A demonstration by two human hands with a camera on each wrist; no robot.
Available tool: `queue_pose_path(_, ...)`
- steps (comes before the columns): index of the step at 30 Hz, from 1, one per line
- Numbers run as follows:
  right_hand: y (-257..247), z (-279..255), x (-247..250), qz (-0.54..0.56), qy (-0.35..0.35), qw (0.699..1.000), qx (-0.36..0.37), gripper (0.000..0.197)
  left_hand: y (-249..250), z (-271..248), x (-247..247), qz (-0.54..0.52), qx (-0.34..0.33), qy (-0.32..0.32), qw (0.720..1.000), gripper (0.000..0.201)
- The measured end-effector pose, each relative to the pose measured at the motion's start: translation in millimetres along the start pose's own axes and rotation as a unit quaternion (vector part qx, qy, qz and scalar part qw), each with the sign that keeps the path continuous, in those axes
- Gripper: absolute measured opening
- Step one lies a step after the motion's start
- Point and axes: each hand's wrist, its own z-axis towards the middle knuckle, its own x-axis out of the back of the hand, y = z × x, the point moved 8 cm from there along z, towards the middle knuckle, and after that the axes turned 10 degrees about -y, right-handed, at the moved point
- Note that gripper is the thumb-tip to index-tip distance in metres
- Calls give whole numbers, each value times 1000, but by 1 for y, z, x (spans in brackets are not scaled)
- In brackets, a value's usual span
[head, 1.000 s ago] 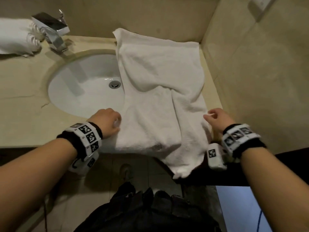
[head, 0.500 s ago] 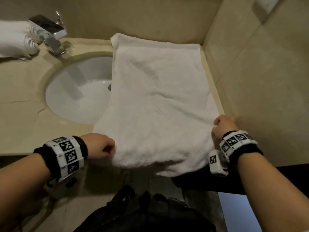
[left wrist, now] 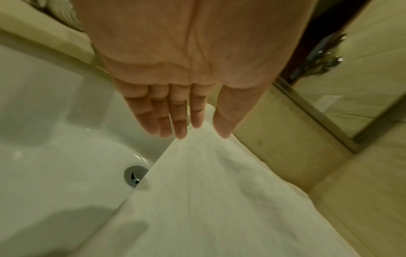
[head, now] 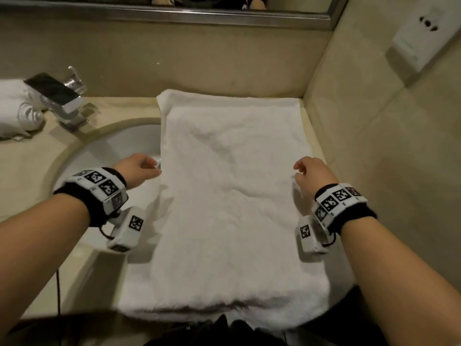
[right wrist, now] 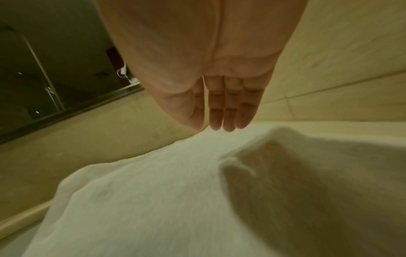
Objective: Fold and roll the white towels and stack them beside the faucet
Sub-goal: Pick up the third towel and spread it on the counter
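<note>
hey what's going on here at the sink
A person is folding white towels at a bathroom counter. One white towel lies spread flat, partly over the sink, its near end hanging off the counter. The left hand and right hand hover open at its side edges, gripping nothing. Rolled towels already sit beside the faucet.

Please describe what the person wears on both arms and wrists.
Both forearms are bare, without sleeves. Each wrist carries a black band with white blocks bearing black square-pattern markers. A small white camera box hangs beneath each, with a thin black cable.
</note>
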Motion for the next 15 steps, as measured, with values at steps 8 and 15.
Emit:
queue_pose_path(8, 4, 110, 8, -11, -6, 997, -80, 34, -11, 127, 6, -104, 71, -11, 992, 59)
queue_pose_path(15, -7, 138, 3, -19, -49, 997, -60, 30, -46, 141, -6, -409, 133, -40, 902, 23)
